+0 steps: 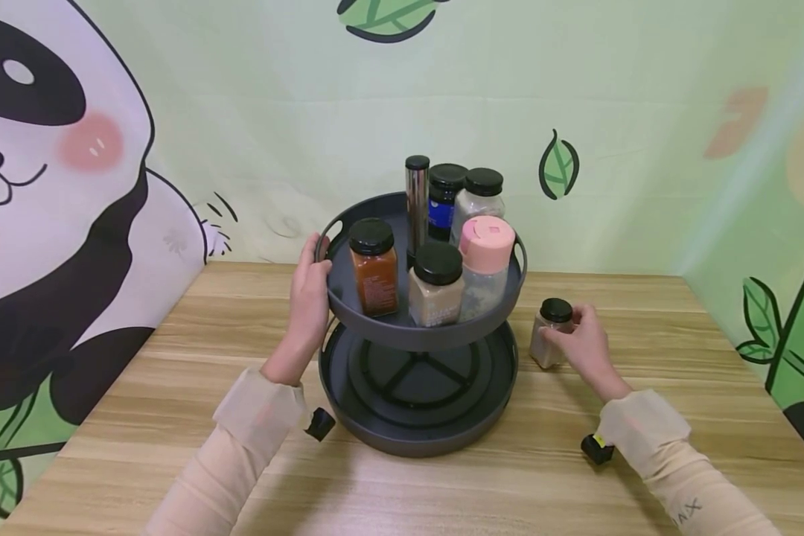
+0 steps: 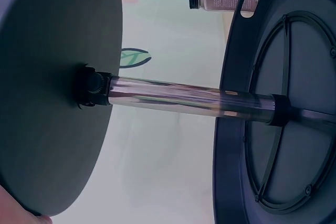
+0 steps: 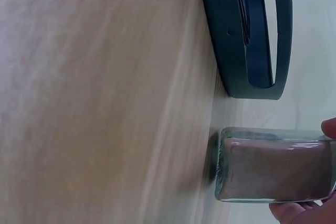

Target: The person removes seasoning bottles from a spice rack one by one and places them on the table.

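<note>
A dark grey two-tier rack stands on the table, its round upper tray (image 1: 348, 316) joined by a shiny metal post (image 2: 194, 98) to the wider lower tray (image 1: 415, 443). My left hand (image 1: 308, 290) grips the upper tray's left rim beside the handle slot. To the right of the rack, my right hand (image 1: 586, 346) pinches a square glass spice jar (image 1: 546, 346) between thumb and fingers. This jar has a black lid and greyish-brown powder inside. It is upright, and its base (image 3: 223, 166) is close over the wood in the right wrist view.
On the upper tray are a jar of orange-red spice (image 1: 377, 279), a beige jar (image 1: 435, 298), a pink-capped shaker (image 1: 485, 249), a blue-labelled dark jar (image 1: 442, 212) and a black-lidded pale jar (image 1: 479, 205). A panda-printed backdrop (image 1: 275, 149) rises behind the wooden table (image 1: 643, 335).
</note>
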`<state>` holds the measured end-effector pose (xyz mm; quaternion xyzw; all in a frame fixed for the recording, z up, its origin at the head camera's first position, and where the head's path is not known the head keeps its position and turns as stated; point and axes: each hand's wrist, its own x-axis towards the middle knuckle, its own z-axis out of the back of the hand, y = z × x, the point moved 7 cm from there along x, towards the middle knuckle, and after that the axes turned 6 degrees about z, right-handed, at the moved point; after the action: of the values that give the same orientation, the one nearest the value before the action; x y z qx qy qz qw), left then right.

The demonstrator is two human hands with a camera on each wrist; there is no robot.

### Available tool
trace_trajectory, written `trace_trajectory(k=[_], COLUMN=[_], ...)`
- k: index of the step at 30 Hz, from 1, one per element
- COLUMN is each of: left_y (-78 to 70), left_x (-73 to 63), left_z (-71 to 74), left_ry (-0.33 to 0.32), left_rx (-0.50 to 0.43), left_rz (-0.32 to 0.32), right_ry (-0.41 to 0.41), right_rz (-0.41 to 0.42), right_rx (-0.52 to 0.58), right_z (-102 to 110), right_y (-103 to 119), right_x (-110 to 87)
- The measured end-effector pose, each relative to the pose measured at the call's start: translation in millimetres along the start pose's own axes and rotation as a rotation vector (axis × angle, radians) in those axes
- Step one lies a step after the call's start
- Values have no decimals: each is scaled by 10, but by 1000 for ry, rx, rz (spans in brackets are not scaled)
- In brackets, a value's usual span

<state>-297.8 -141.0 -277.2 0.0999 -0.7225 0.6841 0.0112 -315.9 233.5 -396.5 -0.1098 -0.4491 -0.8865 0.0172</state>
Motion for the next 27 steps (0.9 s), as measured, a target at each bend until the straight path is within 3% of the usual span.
trace_trajectory(k=[7,27], left_y=[-1,1], left_x=[-9,-1], left_z=[-1,3], left_ry=[2,-2], left_rx=[3,-6], left_rz=[-7,-2], right_ry=[45,43], right_rz=[26,57], right_rx=[-28,-90], right_z=[-38,-85], right_y=[50,126], right_x=[-11,-39])
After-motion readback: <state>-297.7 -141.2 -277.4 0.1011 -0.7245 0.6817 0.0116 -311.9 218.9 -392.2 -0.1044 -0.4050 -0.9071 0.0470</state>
